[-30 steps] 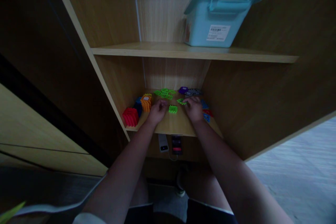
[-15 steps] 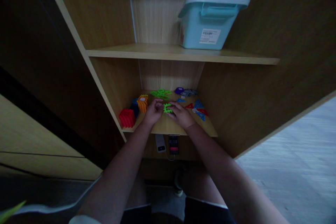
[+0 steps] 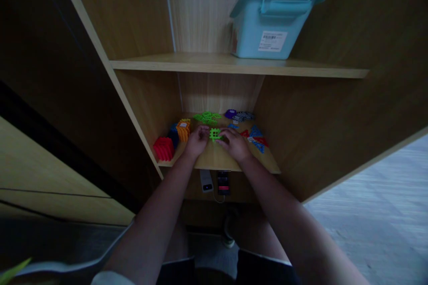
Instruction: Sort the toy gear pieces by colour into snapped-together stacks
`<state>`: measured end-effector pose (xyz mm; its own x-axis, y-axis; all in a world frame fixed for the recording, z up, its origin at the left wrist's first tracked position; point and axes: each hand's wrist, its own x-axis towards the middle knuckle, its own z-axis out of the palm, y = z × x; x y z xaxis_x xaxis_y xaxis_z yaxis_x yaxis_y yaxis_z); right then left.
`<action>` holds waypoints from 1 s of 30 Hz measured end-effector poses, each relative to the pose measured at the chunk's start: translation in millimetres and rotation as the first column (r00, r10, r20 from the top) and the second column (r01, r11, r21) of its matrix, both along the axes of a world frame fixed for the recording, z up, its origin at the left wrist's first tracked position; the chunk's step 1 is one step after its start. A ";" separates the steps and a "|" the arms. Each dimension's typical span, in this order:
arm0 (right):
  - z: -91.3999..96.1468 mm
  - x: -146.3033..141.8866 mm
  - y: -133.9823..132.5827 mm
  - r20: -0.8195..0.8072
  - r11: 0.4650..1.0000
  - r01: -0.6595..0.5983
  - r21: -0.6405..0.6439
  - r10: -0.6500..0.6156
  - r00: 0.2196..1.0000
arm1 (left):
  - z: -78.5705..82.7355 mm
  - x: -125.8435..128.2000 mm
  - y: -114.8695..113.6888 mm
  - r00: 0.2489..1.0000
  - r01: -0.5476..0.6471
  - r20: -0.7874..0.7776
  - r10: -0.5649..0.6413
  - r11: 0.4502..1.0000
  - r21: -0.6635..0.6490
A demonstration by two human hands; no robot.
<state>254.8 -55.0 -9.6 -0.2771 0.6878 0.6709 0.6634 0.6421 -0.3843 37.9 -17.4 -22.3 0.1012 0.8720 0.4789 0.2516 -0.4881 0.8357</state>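
A bright green square lattice tile, a plastic building piece, is upheld above the lower shelf by my right hand. The thumb and fingers of that hand pinch its right edge. My left hand is just left of the tile, its fingers curled in; whether anything is inside them is hidden. Behind both hands lies a loose pile of green pieces. Left of my left hand stand an orange stack of pieces, a dark blue stack and a red stack.
Blue triangular pieces and red pieces lie right of my right hand. Purple pieces and a dark grey pile are at the back. A light blue bin stands on the upper shelf. Below are a phone and a white device.
The green tile now faces me flatter, showing more of its lattice, and my right hand has shifted slightly right. My left hand stays curled beside it. The view has shifted slightly.
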 end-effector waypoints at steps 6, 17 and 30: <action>1.2 6.9 2.6 -0.100 0.968 0.196 -0.157 -0.213 0.972 | -7.4 0.1 6.7 0.995 -0.030 -0.095 0.028 0.999 -0.020; -9.8 10.2 12.4 -0.141 0.974 0.082 -0.210 -0.113 0.983 | -5.7 1.6 4.9 0.988 -0.036 -0.154 0.032 0.999 -0.023; -15.1 10.8 16.5 -0.121 0.975 0.109 -0.193 -0.134 0.984 | -5.1 2.0 3.4 0.987 -0.033 -0.161 0.028 0.999 -0.033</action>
<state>265.5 -38.5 -24.7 -0.1009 0.8264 0.5540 0.6675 0.4692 -0.5783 39.9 -14.0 -27.4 0.1476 0.8918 0.4276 0.3983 -0.4493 0.7996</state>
